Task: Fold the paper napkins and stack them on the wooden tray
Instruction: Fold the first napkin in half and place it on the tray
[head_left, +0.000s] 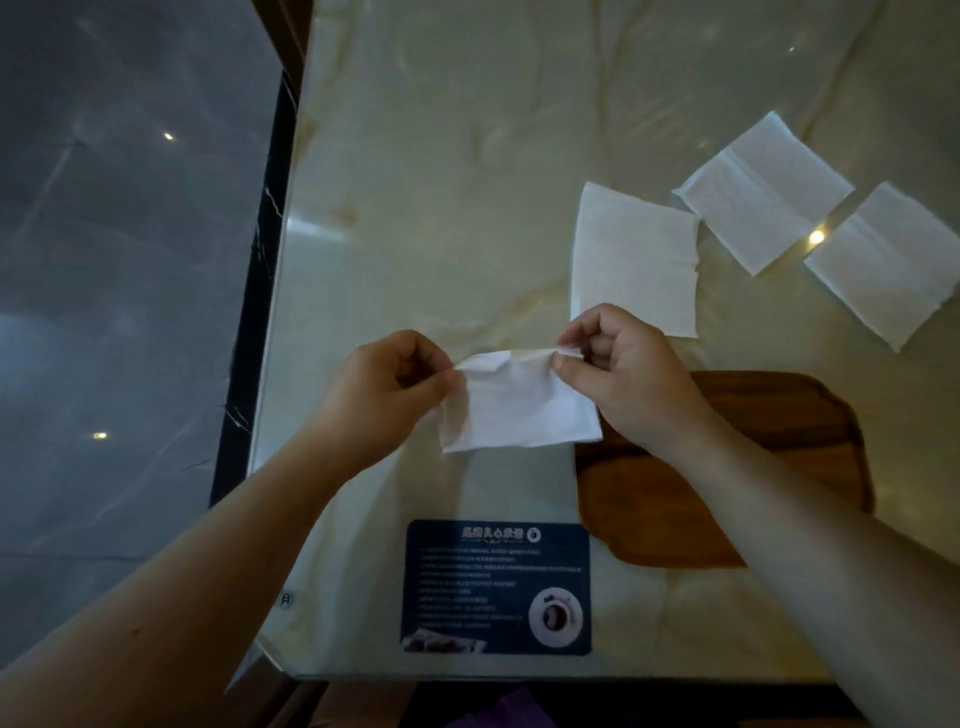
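I'm holding a folded napkin (519, 402) up over the marble table (441, 182), left hand (384, 395) and right hand (623, 374) each pinching a top corner tight. It's hanging just left of the wooden tray (727, 467). Three flat napkins (636, 260) are lying further back, blue card (496, 587) sitting near me.

Glossy marble table (415, 156) bearing three flat napkins (636, 260), wooden tray (810, 415), blue placard (496, 587).
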